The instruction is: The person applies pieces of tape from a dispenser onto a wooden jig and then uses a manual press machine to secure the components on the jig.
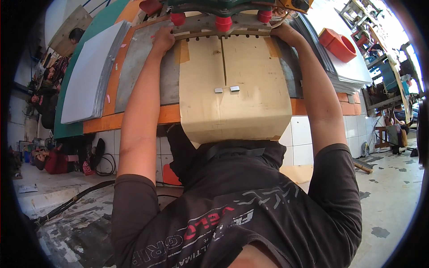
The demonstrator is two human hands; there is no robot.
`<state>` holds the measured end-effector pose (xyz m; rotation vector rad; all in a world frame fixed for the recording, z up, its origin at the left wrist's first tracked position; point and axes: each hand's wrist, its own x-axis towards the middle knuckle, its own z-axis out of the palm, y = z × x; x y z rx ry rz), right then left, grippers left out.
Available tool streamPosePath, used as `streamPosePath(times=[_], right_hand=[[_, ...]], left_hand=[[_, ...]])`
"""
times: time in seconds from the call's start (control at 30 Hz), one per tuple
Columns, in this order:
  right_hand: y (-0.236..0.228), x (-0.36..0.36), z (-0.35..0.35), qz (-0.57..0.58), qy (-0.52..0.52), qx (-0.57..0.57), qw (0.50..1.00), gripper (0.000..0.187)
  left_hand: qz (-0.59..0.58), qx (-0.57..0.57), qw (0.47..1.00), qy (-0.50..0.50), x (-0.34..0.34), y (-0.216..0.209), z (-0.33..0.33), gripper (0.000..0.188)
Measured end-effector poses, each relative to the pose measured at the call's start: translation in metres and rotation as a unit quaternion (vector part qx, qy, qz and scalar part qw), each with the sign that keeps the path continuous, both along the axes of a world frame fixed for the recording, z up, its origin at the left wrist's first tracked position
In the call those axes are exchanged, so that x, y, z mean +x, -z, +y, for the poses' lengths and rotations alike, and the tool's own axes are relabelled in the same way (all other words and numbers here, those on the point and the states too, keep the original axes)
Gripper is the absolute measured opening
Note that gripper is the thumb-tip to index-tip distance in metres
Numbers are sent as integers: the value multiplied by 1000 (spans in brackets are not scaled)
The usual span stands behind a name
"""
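Both hands press flat on a smooth tan wooden board (234, 89) overhanging the orange counter (134, 117) front edge: left hand (163, 38) and right hand (286, 32), fingers spread, gripping nothing, beneath red rubber rollers (223, 22).

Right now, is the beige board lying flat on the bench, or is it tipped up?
Flat. The beige board rests on the bench, its near end overhanging the edge; the left hand and right hand press its far corners.

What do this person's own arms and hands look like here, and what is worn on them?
Both arms are bare from the upper arm down. The left hand and right hand wear no gloves; no watch or rings are visible. Short dark sleeves of a T-shirt with red and grey lettering on the chest cover the shoulders.
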<state>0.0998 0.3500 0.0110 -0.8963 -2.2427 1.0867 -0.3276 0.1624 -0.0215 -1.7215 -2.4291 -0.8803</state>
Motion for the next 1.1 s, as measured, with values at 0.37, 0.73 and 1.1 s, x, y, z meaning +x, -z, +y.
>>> streamPosePath(times=[0.37, 0.73, 1.1], right_hand=[[-4, -5, -6, -1, 0, 5, 1000, 53], [5, 1, 6, -8, 1, -1, 1000, 54], [-2, 0, -6, -2, 13, 0, 1000, 52]], left_hand=[[-18, 79, 994, 69, -7, 12, 2, 37], [-104, 93, 979, 149, 19, -18, -19, 37], [-68, 70, 990, 102, 18, -18, -22, 34]])
